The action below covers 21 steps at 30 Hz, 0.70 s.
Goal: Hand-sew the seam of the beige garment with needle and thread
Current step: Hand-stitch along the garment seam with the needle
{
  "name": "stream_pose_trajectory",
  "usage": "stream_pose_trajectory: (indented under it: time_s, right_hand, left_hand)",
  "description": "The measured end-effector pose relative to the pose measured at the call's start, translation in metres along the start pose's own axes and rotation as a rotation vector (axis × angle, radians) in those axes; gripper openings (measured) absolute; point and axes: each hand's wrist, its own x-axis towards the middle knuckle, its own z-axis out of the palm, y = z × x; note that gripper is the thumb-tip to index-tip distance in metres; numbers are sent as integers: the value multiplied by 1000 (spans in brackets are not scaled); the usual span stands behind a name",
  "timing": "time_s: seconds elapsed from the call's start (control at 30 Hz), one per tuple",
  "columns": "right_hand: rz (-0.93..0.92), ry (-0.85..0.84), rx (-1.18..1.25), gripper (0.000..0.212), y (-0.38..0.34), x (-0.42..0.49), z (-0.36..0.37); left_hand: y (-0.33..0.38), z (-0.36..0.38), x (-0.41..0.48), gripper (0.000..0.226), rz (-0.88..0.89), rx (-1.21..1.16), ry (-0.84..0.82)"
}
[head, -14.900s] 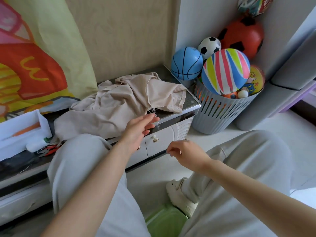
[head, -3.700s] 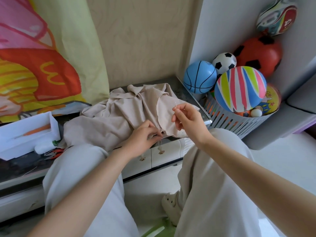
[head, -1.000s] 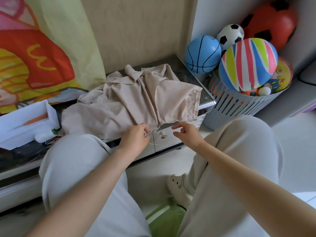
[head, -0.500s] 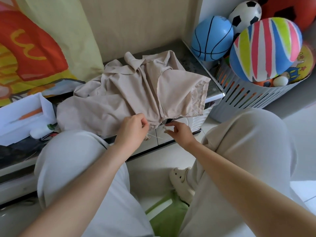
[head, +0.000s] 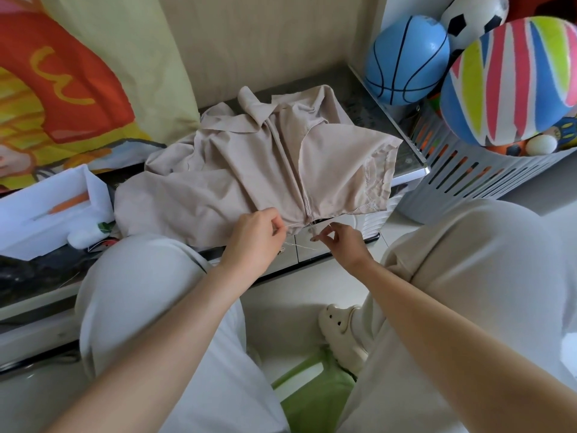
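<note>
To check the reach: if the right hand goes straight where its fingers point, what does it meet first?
The right hand would probably meet the beige garment at its hanging seam end, though depth is unclear.

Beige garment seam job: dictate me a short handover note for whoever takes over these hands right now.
Left hand: pinches the thread, taut to the lower end of the seam.
Right hand: pinches fine thread just below the garment's edge; needle too small to make out.
Beige garment lies spread on the low cabinet, lower edge over the front.
Done: thread is anchored in the seam.
Left: draw it snug, stitch on along the seam, knot, cut.
</note>
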Motion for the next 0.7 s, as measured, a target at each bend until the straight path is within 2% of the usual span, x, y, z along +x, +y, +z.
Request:
stream_pose_trajectory:
  time_s: [0.2, 0.7]
  right_hand:
    - [96, -23, -29, 14, 8, 6, 1]
    - [48, -234, -41, 13, 2, -12, 14]
  left_hand:
    - [-1, 4, 1, 14, -1, 23, -29]
    - [-2, 3, 0, 16, -22, -19, -11]
